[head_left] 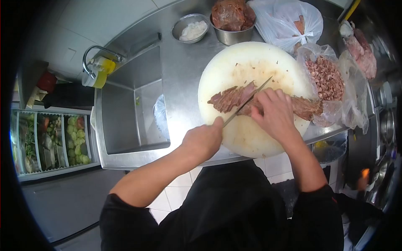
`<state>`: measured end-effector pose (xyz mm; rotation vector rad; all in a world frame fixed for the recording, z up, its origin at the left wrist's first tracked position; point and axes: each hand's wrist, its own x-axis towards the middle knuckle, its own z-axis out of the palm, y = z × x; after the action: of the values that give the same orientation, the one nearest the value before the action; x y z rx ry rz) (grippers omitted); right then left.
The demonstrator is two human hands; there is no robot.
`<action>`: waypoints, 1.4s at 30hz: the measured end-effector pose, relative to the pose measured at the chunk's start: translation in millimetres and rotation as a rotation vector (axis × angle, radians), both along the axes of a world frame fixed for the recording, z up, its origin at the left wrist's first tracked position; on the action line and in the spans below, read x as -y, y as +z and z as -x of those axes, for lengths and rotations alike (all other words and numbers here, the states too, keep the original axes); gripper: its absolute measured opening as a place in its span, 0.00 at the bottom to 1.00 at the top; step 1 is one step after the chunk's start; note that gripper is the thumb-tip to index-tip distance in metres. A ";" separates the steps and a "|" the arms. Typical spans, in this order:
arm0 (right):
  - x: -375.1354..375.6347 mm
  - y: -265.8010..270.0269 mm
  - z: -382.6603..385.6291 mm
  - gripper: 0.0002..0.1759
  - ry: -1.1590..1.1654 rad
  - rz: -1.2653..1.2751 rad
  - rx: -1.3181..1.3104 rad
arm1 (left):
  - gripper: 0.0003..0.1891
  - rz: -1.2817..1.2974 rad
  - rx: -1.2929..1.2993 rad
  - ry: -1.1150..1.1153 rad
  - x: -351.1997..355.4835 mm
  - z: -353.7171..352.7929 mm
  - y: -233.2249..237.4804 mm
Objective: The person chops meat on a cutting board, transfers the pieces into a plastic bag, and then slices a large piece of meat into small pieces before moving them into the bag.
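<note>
My left hand [204,140] is closed round the handle of a knife [239,109], whose blade slants up and right across the meat. Curled fingers of my right hand [276,112] press on a long brown piece of cooked meat [307,108], close beside the blade. Left of the knife lie overlapping meat slices [230,98]. All of this rests on a round white cutting board [251,140] with small scraps and brownish stains on it. The knife handle is mostly hidden in my fist.
A metal pot [233,37] of large meat pieces and a bowl [190,28] with something white stand behind the board. Bagged diced meat [325,79] and a tied plastic bag [289,23] sit on the right. Left are a sink [125,121] and vegetable trays [52,142].
</note>
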<state>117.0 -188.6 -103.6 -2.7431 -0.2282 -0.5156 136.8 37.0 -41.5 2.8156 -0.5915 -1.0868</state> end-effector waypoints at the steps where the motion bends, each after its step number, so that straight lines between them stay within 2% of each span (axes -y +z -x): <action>1: 0.9 0.0 1.5 0.13 0.008 -0.004 -0.015 | 0.10 0.009 0.011 0.011 8.1 -5.3 -8.9; 3: 1.0 -0.8 3.1 0.13 -0.001 0.008 -0.004 | 0.11 0.015 0.009 0.025 11.0 -7.7 -6.5; 9: -1.1 -0.9 3.0 0.13 -0.010 -0.025 0.004 | 0.10 -0.096 -0.061 -0.026 -16.0 10.8 79.0; 12: 0.1 -0.5 0.6 0.13 0.004 -0.029 0.011 | 0.10 -0.163 -0.119 -0.017 -19.4 11.3 71.3; 15: -0.5 -1.7 6.0 0.13 0.002 -0.027 -0.030 | 0.12 -0.018 -0.026 -0.039 1.3 -2.8 3.4; 18: 8.7 0.8 3.8 0.13 0.041 -0.023 -0.055 | 0.13 0.014 0.009 -0.003 15.0 -12.3 -11.8; 21: 21.0 17.8 11.8 0.15 0.108 0.003 -0.098 | 0.14 0.126 -0.301 0.191 11.0 -32.3 14.3; 22: 24.1 24.6 13.0 0.15 0.124 0.017 -0.112 | 0.15 0.125 -0.275 0.174 9.2 -33.8 13.5; 25: 21.9 23.6 12.1 0.17 0.095 0.020 -0.196 | 0.14 0.137 0.076 -0.003 0.6 -15.7 13.8; 31: 20.7 17.9 12.4 0.17 0.121 0.029 -0.127 | 0.13 0.059 0.073 -0.015 -13.2 12.0 48.2; 34: 19.7 14.1 11.6 0.16 0.147 0.000 -0.041 | 0.12 -0.072 -0.009 -0.001 -28.1 21.3 60.3; 37: 19.6 14.0 12.0 0.19 0.151 -0.003 -0.071 | 0.09 -0.014 -0.013 -0.024 -13.8 19.6 35.7; 40: 21.5 11.2 11.7 0.16 0.134 0.004 -0.071 | 0.08 -0.004 -0.039 -0.024 11.4 3.9 9.4; 42: 19.1 12.3 12.5 0.16 0.139 0.004 -0.049 | 0.09 0.002 -0.052 -0.018 8.8 7.0 8.4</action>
<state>104.5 -207.7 -91.2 -2.7153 -0.4043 -0.4101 129.8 28.2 -33.1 2.7762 -0.6133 -1.1581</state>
